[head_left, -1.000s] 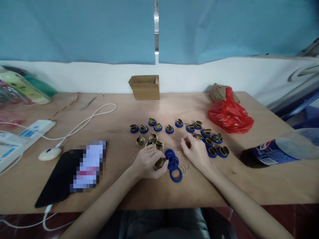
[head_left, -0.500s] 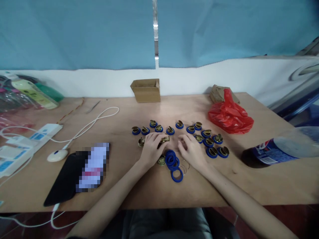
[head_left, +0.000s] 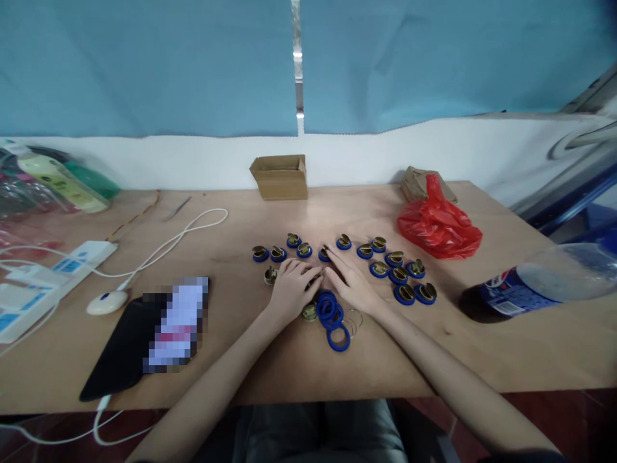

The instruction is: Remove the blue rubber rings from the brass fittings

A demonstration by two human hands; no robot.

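Note:
My left hand is closed round a brass-coloured round metal piece, mostly hidden by the fingers. Close on its right, my right hand has its fingers stretched toward that piece; whether they touch it I cannot tell. Just below the hands lie several loose blue rings, some stacked, with thin wire-like rings beside them. Two brass-coloured pieces without blue rims, one a round metal piece, lie near my left hand. Beyond and to the right, several blue-rimmed brass-coloured pieces with raised flaps are spread out.
On the right are a dark drink bottle lying on its side and a red plastic bag. An open cardboard box stands at the back. On the left are a phone, a white cable and a power strip.
My right hand has moved left, its fingers now stretched out close to the left hand's piece. My left hand stays closed in about the same place. The view has shifted slightly.

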